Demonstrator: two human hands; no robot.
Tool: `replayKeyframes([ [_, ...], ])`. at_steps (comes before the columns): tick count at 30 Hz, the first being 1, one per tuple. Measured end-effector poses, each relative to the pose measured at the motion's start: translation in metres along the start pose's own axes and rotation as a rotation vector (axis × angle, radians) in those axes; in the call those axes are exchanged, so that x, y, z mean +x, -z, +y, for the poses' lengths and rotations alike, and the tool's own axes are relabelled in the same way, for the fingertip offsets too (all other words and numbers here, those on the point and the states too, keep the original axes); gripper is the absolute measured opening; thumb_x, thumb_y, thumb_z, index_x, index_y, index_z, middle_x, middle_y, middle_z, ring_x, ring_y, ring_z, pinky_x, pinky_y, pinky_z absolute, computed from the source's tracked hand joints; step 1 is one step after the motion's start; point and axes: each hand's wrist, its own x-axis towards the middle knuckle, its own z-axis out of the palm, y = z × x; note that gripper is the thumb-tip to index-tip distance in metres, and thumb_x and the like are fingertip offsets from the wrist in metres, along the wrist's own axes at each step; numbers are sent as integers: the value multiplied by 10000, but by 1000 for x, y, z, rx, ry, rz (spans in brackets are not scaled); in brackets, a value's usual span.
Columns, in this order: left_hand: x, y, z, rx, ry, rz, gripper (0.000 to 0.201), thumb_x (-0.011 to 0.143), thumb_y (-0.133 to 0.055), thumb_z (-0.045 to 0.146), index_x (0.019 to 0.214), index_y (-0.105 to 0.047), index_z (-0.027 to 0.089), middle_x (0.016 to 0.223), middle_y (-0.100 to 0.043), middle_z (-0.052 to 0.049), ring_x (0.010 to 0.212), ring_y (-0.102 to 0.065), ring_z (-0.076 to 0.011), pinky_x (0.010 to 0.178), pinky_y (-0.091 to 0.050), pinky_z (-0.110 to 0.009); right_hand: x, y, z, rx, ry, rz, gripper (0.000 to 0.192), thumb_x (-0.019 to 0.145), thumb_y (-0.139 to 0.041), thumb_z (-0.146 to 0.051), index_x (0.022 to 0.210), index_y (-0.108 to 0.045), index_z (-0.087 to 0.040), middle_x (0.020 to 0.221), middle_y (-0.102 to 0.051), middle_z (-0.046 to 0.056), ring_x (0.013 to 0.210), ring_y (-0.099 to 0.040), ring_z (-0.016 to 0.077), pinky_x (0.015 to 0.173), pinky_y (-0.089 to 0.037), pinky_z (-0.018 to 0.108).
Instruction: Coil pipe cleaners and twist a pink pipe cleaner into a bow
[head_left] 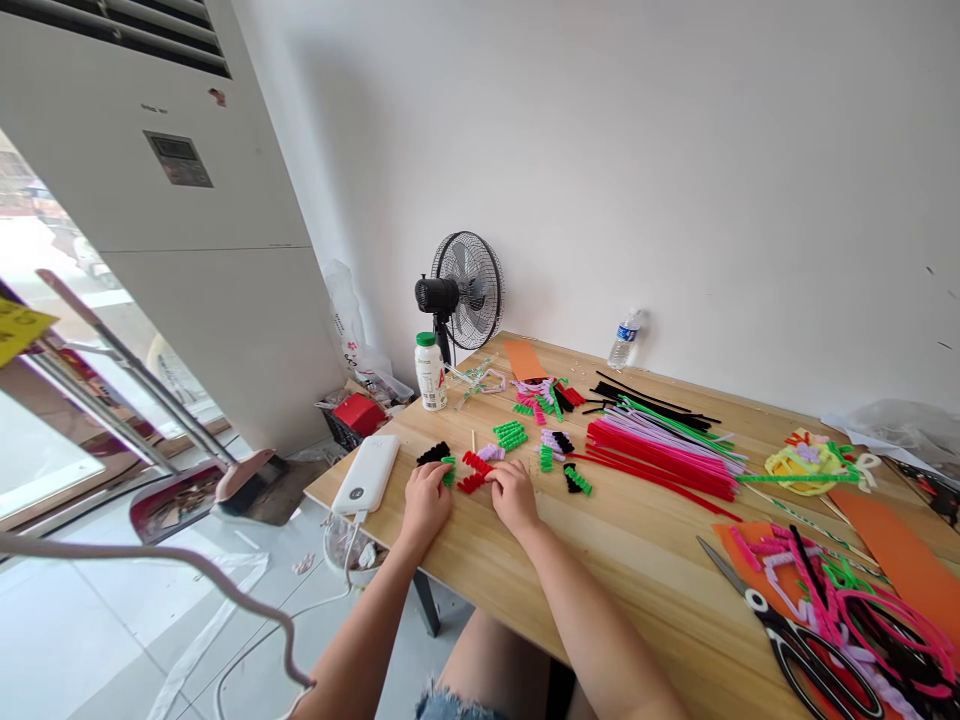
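My left hand rests at the table's near left, fingers drawn together on a short green coiled pipe cleaner. A black coil lies just beyond those fingers. The fingertips of my right hand are closed at the end of a red coiled pipe cleaner; the exact grip is partly hidden. Behind the red coil lies a lilac coil. More coils sit close by: a green group, a lilac and black pair, a small green one and a black and green pair.
Straight pipe cleaners lie in a bundle to the right. Scissors rest by tangled scraps at the near right. A white power bank with a cable is at left. A white bottle and a fan stand behind.
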Motion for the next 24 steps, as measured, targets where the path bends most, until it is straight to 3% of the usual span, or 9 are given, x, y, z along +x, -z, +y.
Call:
replayKeyframes([
  [5, 0, 1, 3, -18, 20, 2, 285, 741, -424, 127, 879, -670, 172, 944, -645, -90, 910, -547, -235, 857, -438, -374, -1, -3, 4, 32, 23, 70, 317, 761, -469, 18, 831, -687, -202, 881, -658, 51, 876, -527, 213, 789, -448, 342],
  [8, 1, 4, 8, -10, 33, -14, 223, 772, -484, 235, 888, -669, 186, 941, -631, -85, 909, -539, -238, 856, -433, -375, -1, -5, 6, 0, 31, 44, 326, 772, -473, 2, 874, -698, -211, 908, -663, 58, 880, -525, 221, 787, -454, 356],
  [15, -1, 12, 21, 248, 184, -46, 327, 744, -545, 356, 1016, -640, 200, 1002, -555, -113, 959, -490, -293, 820, -405, -434, -1, -5, 6, -54, 32, -4, 375, 761, -466, 10, 945, -700, -217, 965, -655, 73, 894, -515, 235, 804, -456, 386],
  [19, -3, 10, 18, 249, 179, -74, 255, 752, -491, 245, 932, -659, 183, 940, -573, -98, 873, -555, -253, 776, -434, -379, -1, -5, 5, -58, 22, -8, 381, 751, -467, 10, 956, -694, -217, 961, -642, 78, 897, -520, 235, 804, -459, 386],
  [24, -3, 8, 13, 142, 152, -22, 249, 729, -451, 159, 863, -662, 166, 922, -572, -101, 868, -566, -250, 806, -459, -376, -2, -7, 8, -60, 4, 15, 380, 738, -461, 20, 952, -688, -196, 982, -624, 93, 923, -528, 236, 829, -456, 385],
])
